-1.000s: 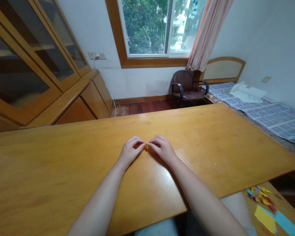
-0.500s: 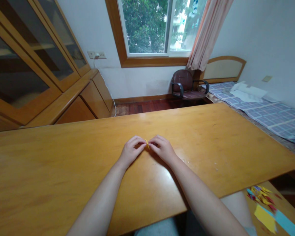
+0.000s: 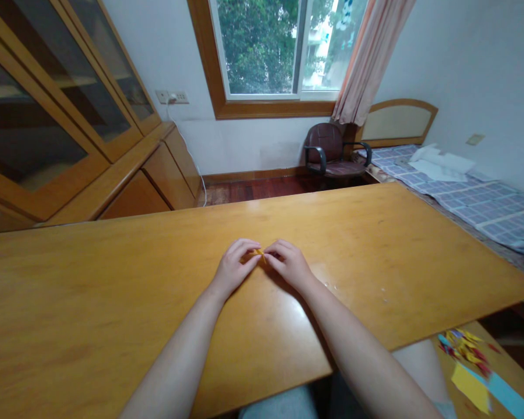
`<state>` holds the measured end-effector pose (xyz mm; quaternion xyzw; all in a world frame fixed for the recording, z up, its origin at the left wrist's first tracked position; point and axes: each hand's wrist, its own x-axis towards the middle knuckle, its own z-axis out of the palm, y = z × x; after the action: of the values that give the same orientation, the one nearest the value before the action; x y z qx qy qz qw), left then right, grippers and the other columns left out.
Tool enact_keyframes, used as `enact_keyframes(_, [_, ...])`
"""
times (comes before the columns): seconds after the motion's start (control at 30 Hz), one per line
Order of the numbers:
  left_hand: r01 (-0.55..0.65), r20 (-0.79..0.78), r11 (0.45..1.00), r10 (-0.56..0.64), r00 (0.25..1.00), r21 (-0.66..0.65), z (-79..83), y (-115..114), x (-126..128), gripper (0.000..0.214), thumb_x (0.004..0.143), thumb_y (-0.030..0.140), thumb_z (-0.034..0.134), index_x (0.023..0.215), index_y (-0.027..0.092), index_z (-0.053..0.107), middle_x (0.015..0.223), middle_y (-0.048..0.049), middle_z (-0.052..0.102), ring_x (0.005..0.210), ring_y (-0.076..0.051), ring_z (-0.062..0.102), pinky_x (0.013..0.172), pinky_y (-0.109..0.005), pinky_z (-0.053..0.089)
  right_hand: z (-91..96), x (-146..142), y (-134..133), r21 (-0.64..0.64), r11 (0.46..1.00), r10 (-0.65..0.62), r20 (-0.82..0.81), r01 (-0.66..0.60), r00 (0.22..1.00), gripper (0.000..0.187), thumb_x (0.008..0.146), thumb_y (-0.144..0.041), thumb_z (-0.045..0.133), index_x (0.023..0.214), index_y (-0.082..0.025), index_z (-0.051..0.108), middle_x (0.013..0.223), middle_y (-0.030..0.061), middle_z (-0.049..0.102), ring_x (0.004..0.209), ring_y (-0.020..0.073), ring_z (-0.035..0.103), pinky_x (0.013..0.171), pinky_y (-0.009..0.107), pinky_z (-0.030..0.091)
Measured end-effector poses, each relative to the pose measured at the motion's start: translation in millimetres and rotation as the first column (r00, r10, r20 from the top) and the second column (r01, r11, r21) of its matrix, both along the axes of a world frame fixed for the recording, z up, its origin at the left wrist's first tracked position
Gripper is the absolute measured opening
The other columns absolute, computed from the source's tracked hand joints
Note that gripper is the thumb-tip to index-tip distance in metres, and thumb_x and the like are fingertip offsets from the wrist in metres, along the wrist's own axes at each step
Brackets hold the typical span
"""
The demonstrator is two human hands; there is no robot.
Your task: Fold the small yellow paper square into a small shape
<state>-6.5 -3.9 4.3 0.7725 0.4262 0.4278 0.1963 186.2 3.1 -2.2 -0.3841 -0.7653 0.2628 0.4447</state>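
Head view, the only one. Both of the person's forearms reach in from the near edge of the tabletop [image 3: 113,279], and the hands meet a little past its middle, about midway between the left and right edges.

Left hand [image 3: 232,270]: knuckles up, fingers curled, heel resting on the wood. Its grip is closed, thumb and forefinger pinched on one end of the yellow paper piece [image 3: 260,252].

Right hand [image 3: 291,265]: same posture, mirrored. Its grip is also pinched shut on the other end of the piece.

Yellow paper piece: very small, only a sliver shows in the gap between the two sets of fingertips. It sits low, at or just above the wood; contact with the wood cannot be told. Its long axis appears to run across, left to right, from one pinch to the other, slightly tilted, though it is too small to be certain. Neither hand is nearer; the piece lies dead between them, and the fingertips almost touch across it.

Elsewhere: loose coloured paper scraps [image 3: 465,348] lie on a lower wooden surface off the near right corner, well apart from both hands.
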Motion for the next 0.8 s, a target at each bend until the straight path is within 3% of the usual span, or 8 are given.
enact_keyframes(0.2, [-0.021, -0.082, 0.999, 0.023, 0.996, 0.024, 1.1, 0.7, -1.1, 0.012, 0.089, 0.031, 0.063, 0.088, 0.020, 0.068, 0.085, -0.0045, 0.069, 0.083, -0.019, 0.061, 0.078, -0.033, 0.048, 2.4, -0.3, -0.3, -0.024, 1.000, -0.016, -0.018, 0.016, 1.000, 0.009, 0.088, -0.022, 0.062, 0.083, -0.020, 0.069, 0.081, 0.0040, 0.067, 0.077, 0.0161, 0.061, 0.073, 0.028, 0.048])
enact_keyframes(0.53, [-0.044, -0.017, 0.998, 0.043, 0.999, -0.042, -0.5, 1.5, -2.1, 0.011, 0.087, 0.030, 0.065, 0.083, 0.020, 0.069, 0.082, -0.0035, 0.069, 0.081, -0.018, 0.061, 0.076, -0.031, 0.047, 0.8, -0.6, -2.7, -0.124, 0.992, 0.012, -0.061, -0.020, 0.998, 0.017, 0.087, -0.033, 0.065, 0.097, -0.019, 0.066, 0.090, 0.0049, 0.067, 0.078, 0.0143, 0.063, 0.070, 0.026, 0.051])
enact_keyframes(0.8, [-0.012, 0.008, 0.999, 0.012, 1.000, -0.052, 0.2, 1.2, -1.5, 0.012, 0.087, 0.030, 0.065, 0.084, 0.020, 0.069, 0.083, -0.0042, 0.069, 0.081, -0.018, 0.062, 0.075, -0.030, 0.048, 0.4, -0.6, -1.0, -0.063, 0.998, 0.014, -0.029, -0.015, 0.999, 0.011, 0.088, -0.030, 0.063, 0.090, -0.020, 0.068, 0.082, 0.0033, 0.065, 0.073, 0.0138, 0.059, 0.065, 0.026, 0.048])
